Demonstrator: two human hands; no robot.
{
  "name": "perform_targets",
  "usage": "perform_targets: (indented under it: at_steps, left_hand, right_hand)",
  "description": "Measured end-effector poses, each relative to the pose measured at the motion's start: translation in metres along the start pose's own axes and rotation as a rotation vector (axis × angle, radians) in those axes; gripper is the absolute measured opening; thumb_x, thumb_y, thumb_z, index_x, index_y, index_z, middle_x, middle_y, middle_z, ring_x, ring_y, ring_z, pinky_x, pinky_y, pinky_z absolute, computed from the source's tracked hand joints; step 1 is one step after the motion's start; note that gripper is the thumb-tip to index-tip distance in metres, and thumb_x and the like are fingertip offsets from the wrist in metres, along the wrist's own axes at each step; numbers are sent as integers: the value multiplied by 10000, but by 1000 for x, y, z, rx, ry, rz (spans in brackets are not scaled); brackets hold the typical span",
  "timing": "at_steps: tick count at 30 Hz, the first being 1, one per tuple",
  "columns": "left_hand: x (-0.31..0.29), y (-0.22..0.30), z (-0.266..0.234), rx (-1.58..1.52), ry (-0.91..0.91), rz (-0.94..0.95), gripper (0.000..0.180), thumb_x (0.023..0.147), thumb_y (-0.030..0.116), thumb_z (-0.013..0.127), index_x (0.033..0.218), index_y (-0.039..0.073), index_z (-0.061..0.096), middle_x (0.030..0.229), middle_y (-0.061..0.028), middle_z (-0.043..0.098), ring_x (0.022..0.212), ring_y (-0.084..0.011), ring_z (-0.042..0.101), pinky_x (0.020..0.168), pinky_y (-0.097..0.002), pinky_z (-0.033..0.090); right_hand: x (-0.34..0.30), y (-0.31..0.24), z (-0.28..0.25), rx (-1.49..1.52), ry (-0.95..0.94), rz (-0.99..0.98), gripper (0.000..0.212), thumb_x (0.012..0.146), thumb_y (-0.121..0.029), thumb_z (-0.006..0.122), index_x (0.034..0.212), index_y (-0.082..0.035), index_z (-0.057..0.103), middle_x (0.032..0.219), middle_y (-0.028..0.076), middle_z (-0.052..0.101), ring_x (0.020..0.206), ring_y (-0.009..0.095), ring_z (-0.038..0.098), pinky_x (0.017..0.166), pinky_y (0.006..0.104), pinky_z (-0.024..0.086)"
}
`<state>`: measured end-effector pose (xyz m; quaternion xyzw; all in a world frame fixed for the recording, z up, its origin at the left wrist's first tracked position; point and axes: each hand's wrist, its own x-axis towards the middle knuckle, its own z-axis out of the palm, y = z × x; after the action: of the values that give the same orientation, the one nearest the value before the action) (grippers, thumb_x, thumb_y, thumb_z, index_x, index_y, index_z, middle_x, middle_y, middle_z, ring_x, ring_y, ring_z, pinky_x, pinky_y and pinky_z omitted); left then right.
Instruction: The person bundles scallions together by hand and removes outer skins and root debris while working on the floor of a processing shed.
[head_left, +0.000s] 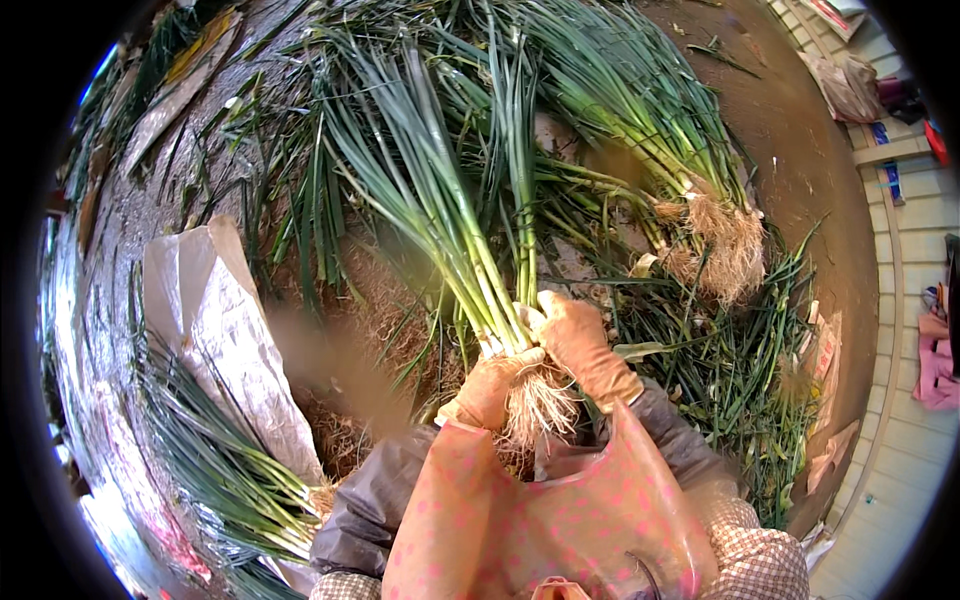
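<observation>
Large pile of green onions [640,100] lies upper right. Held bunch of green onions [448,240] is in middle, leaves pointing away from person. Gloved left hand [480,392] is clamped round it, just above roots [540,405]. Gloved right hand [580,345] touches stalks [526,262]; cannot tell if closed. Step seems gathering stalks; next move probably calls for firm left hold.

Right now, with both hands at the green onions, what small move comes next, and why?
Probably ease the right hand leftward, drawing the right-side stalks against the green onions in the left hand: the two clusters sit close together low down but spread apart above.
</observation>
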<state>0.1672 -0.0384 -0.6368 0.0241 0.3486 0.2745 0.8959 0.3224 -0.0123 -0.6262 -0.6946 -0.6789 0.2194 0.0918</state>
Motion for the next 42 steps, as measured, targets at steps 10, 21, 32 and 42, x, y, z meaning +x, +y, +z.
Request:
perform_targets:
  at_steps: [10, 21, 32, 42]
  left_hand:
    - [-40, -19, -28, -162, -194, 124, 302, 792, -4, 655, 1052, 80, 527, 983, -124, 586, 951, -300, 609, 788, -446, 543]
    - [-30, 2, -32, -253, 425, 30, 202, 818, 44, 586, 1016, 17, 554, 767, -139, 645, 644, -276, 655, 586, -426, 585]
    - [-43, 10, -38, -535, -170, 197, 404, 802, 43, 624, 1182, 93, 494, 910, -131, 601, 813, -265, 612, 647, -432, 541]
    - [-31, 5, -20, -329, 193, 242, 299, 807, 57, 623, 1095, 23, 551, 896, -119, 639, 758, -258, 646, 647, -374, 562]
  right_hand:
    - [37, 7, -10, 1014, -257, 188, 459, 927, -443, 517, 1085, -23, 612, 818, -17, 571, 756, 78, 496, 715, 280, 475]
    - [-55, -30, -45, 1385, -57, 518, 166, 935, -149, 521, 980, -30, 628, 757, 5, 583, 577, 41, 472, 470, 153, 372]
    - [-50, 21, -81, 633, -231, 534, 885, 777, -476, 662, 1418, -5, 276, 1381, 213, 423, 1162, 286, 542, 895, 367, 475]
    - [-22, -36, 15, -95, 248, -527, 116, 824, -143, 615, 865, -34, 620, 621, 67, 528, 472, 179, 531, 437, 323, 443]
